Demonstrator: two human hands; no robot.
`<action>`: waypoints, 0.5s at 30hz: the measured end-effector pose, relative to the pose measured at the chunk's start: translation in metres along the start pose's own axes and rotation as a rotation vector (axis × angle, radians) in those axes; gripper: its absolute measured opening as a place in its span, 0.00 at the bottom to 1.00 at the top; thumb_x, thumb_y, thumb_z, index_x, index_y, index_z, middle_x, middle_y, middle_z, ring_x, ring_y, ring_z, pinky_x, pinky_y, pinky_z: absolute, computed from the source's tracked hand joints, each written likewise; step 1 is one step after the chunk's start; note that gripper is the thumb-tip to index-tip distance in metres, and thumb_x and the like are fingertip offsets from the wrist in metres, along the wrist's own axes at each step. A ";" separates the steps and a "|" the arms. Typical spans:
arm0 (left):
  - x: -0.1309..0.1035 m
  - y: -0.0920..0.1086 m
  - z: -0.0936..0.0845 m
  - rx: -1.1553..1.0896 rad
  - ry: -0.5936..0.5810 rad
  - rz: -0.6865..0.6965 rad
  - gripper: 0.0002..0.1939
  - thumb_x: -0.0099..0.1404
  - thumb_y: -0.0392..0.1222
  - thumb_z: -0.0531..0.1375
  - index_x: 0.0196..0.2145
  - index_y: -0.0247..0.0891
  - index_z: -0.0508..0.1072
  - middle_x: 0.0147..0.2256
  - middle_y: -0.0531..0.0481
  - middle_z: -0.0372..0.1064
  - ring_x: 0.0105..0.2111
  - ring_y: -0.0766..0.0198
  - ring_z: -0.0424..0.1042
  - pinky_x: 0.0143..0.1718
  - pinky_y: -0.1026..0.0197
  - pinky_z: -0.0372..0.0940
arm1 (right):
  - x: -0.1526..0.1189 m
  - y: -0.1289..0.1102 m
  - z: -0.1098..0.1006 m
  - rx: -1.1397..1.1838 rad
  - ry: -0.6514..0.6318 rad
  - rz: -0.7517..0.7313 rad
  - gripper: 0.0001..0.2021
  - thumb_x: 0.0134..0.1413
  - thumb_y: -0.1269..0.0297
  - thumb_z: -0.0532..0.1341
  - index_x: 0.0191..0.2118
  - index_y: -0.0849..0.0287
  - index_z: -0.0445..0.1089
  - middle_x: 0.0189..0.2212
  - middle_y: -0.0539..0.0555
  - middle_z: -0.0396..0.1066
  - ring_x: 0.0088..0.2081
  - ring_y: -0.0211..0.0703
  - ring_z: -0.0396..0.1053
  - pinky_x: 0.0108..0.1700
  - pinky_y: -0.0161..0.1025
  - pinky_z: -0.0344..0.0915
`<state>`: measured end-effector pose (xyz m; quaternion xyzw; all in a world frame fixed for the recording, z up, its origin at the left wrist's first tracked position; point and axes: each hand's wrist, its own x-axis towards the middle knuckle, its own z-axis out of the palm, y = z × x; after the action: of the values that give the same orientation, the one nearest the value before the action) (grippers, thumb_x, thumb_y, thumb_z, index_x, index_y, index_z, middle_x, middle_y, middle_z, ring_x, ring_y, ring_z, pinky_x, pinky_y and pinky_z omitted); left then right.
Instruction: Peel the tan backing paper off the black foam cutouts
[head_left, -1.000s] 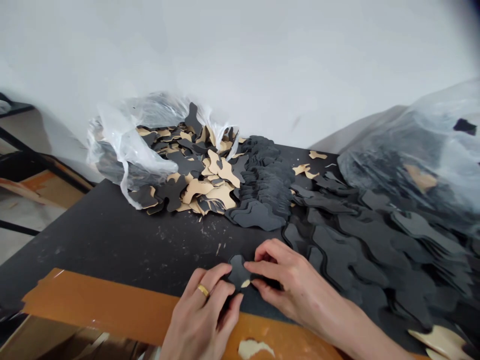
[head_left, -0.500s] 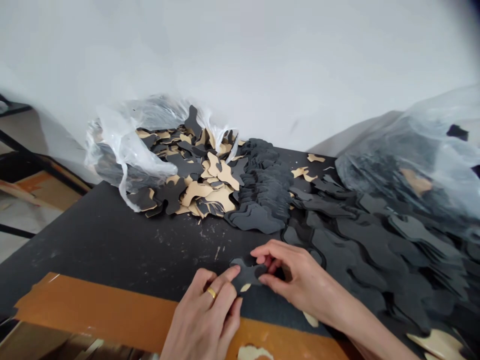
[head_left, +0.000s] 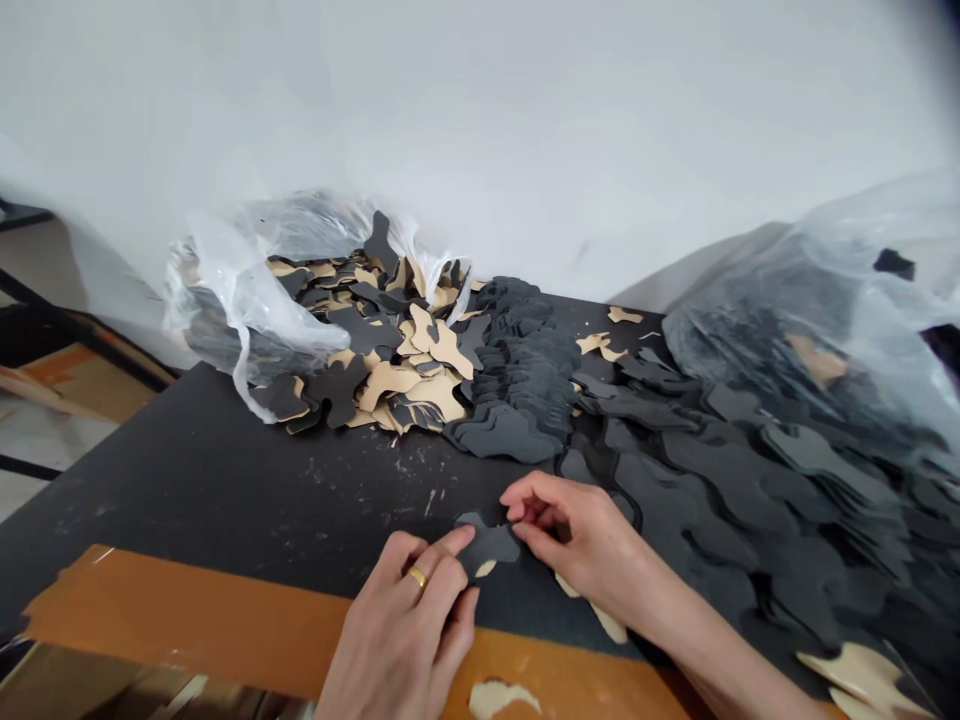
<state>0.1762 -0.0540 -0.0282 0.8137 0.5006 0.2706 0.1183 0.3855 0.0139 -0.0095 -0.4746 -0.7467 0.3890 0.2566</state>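
Observation:
A small dark grey cut-out piece [head_left: 491, 545] with wavy edges lies on the black table in front of me. My left hand [head_left: 416, 610], with a gold ring on one finger, presses its index fingertip onto the left end of this piece, the other fingers curled. At the right end, my right hand [head_left: 566, 530] pinches the piece's edge between thumb and fingers. A tan patch [head_left: 486, 568] shows at the lower edge of the piece. Tan paper scraps [head_left: 609, 622] show beneath my right hand; whether it touches them I cannot tell.
Loose tan and black cut-outs [head_left: 420, 375] spill from a clear plastic bag [head_left: 255, 300] at left. A row of dark pieces [head_left: 521, 370] stands at centre. More dark pieces [head_left: 720, 490] and another bag [head_left: 840, 330] lie right. Brown tape [head_left: 187, 610] runs along the front edge.
My right thumb and fingers have closed together at the piece's right end, where a raised dark tip showed before. More tan paper shows below my right hand. The view has shifted slightly.

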 end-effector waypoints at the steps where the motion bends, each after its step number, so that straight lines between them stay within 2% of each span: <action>1: 0.000 0.000 0.000 0.008 -0.005 -0.008 0.06 0.69 0.32 0.53 0.37 0.41 0.67 0.52 0.49 0.73 0.40 0.56 0.67 0.39 0.54 0.71 | 0.000 -0.001 0.000 -0.025 0.008 -0.015 0.11 0.54 0.79 0.58 0.38 0.55 0.69 0.32 0.47 0.71 0.30 0.34 0.69 0.33 0.30 0.65; 4: 0.002 0.003 -0.002 0.030 -0.003 -0.032 0.06 0.69 0.33 0.52 0.37 0.42 0.67 0.49 0.50 0.74 0.38 0.56 0.70 0.37 0.55 0.71 | 0.000 -0.006 -0.001 -0.071 0.010 -0.048 0.11 0.54 0.80 0.57 0.37 0.55 0.70 0.33 0.48 0.70 0.30 0.34 0.67 0.33 0.31 0.65; 6: 0.003 0.004 -0.004 0.034 0.017 -0.060 0.07 0.69 0.33 0.52 0.42 0.43 0.67 0.44 0.50 0.75 0.37 0.57 0.71 0.35 0.56 0.72 | -0.001 -0.009 -0.005 -0.071 0.004 -0.090 0.11 0.56 0.79 0.57 0.38 0.56 0.70 0.35 0.50 0.70 0.32 0.35 0.68 0.34 0.32 0.66; 9: 0.005 0.005 -0.006 0.028 0.050 -0.111 0.11 0.70 0.34 0.51 0.48 0.44 0.66 0.37 0.51 0.75 0.36 0.58 0.73 0.33 0.59 0.71 | -0.003 -0.013 -0.010 -0.127 -0.022 -0.269 0.08 0.57 0.74 0.60 0.40 0.55 0.70 0.44 0.54 0.69 0.44 0.42 0.69 0.46 0.38 0.68; 11: 0.006 0.005 -0.007 0.029 0.059 -0.131 0.10 0.71 0.34 0.50 0.46 0.45 0.66 0.35 0.51 0.74 0.36 0.58 0.74 0.32 0.60 0.71 | -0.004 -0.014 -0.012 -0.236 -0.071 -0.433 0.07 0.57 0.72 0.62 0.40 0.55 0.71 0.51 0.57 0.66 0.55 0.48 0.63 0.55 0.45 0.64; 13: 0.008 0.004 -0.006 0.032 0.074 -0.130 0.10 0.71 0.34 0.49 0.44 0.44 0.66 0.35 0.51 0.74 0.35 0.59 0.74 0.31 0.60 0.71 | -0.005 -0.015 -0.011 -0.372 -0.108 -0.555 0.08 0.57 0.74 0.60 0.41 0.56 0.72 0.57 0.58 0.62 0.62 0.52 0.56 0.60 0.51 0.60; 15: 0.008 0.003 -0.005 0.037 0.092 -0.120 0.09 0.71 0.34 0.48 0.43 0.44 0.66 0.35 0.51 0.73 0.34 0.59 0.74 0.30 0.60 0.70 | -0.005 -0.015 -0.008 -0.496 -0.111 -0.623 0.10 0.56 0.77 0.59 0.41 0.57 0.71 0.60 0.60 0.59 0.64 0.55 0.52 0.60 0.54 0.59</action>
<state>0.1787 -0.0487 -0.0204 0.7709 0.5585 0.2909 0.0961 0.3859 0.0087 0.0069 -0.2513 -0.9389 0.1252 0.1993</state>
